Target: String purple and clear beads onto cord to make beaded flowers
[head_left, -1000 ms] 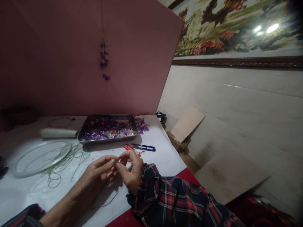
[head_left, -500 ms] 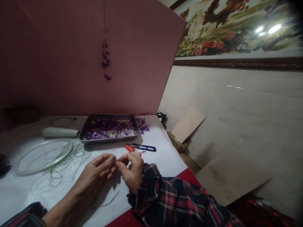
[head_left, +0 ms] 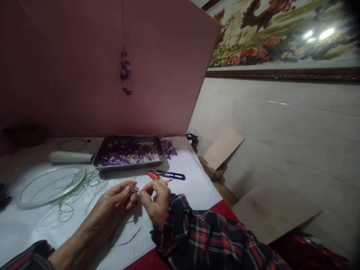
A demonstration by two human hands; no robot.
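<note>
Left fingers are pinched together, right fingers curled just beside them

On the head view I see the left hand pinching a small, shiny piece above the near worktop, with the right hand's fingertips just beside it. Farther off I make out blue snips near a red tool, then a metal tray of purple and clear beads; green thread lies tangled by a pale ring at left.
</note>
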